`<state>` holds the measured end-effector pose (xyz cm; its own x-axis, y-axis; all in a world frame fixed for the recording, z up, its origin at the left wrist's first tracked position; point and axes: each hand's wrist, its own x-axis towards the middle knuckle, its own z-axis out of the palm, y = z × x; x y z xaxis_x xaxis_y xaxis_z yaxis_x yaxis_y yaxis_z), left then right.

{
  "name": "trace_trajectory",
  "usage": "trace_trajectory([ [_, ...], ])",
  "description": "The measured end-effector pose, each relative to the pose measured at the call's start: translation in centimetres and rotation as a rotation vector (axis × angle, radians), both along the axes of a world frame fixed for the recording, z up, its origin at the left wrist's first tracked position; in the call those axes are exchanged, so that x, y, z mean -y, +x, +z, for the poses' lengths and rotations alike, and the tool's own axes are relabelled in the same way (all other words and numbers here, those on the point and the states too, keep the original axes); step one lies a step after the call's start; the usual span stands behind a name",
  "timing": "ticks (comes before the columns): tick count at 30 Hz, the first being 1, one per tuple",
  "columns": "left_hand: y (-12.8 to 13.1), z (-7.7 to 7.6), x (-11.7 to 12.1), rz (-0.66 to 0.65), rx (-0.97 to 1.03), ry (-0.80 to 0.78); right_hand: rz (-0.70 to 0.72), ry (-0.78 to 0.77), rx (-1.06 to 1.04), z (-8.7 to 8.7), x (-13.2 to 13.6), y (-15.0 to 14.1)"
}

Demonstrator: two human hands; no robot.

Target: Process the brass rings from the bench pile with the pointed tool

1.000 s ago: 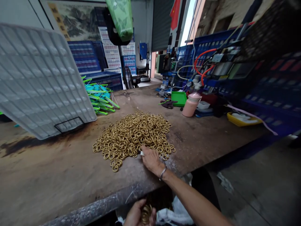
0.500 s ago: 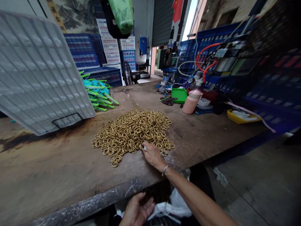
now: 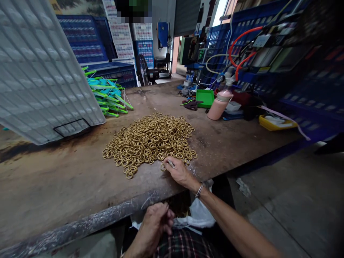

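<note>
A broad pile of brass-coloured rings (image 3: 150, 138) lies on the brown worktable (image 3: 80, 186). My right hand (image 3: 180, 173), with a bangle at its wrist, is closed at the pile's near edge. One brass-coloured ring (image 3: 162, 167) shows at its fingertips, and a small silver-grey piece (image 3: 171, 163) shows by its thumb. My left hand (image 3: 157, 219) is low, in front of the table edge, with its fingers curled in; what they hold, if anything, is hidden. Beside it is white sheeting (image 3: 201, 214) around a dark opening over my lap.
A translucent ribbed plastic panel (image 3: 48, 79) leans at the left, near green and turquoise plastic pieces (image 3: 107, 94). To the right stand a pink bottle (image 3: 219, 105), a green tray (image 3: 204, 98) and a yellow tray (image 3: 276, 123). Blue crates (image 3: 83, 36) are stacked behind.
My left hand has risen slightly and its fingers have curled from an open palm. My right hand has pulled slightly off the pile, a ring now at its fingertips. The view has tilted down.
</note>
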<state>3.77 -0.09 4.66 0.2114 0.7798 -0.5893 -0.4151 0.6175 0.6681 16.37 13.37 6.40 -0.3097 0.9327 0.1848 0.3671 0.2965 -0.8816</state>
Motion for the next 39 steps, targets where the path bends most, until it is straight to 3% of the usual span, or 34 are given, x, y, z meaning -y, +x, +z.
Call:
trace_trajectory([
  [6, -1.1, 2.9, -2.9, 0.201, -0.425, 0.249, 0.088, -0.062, -0.03, 0.8, 2.0, 0.1],
  [10, -1.5, 3.6, -4.8, 0.121, -0.412, 0.288, 0.14, -0.122, -0.027, 1.6, 3.1, -0.4],
  [13, -1.4, 3.2, -5.2, 0.103, -0.385, 0.298, 0.118, -0.158, -0.065, 1.7, 3.3, -0.9],
  [17, -1.2, 2.2, -5.0, 0.186, -0.437, 0.312, 0.034, -0.245, -0.078, 1.0, 3.4, -1.1],
  [25, -1.1, 2.2, -4.9, 0.247, -0.513, 0.408, 0.104, -0.406, -0.178, -0.4, 3.9, -1.5],
  [32, -1.7, 2.0, -4.7, 0.133, -0.414, 0.345, 0.031, -0.344, -0.113, 0.3, 3.5, -2.0],
  [39, -2.0, 1.2, -4.7, 0.1, -0.278, 0.342, 0.077, -0.312, -0.099, 0.8, 3.8, -1.9],
])
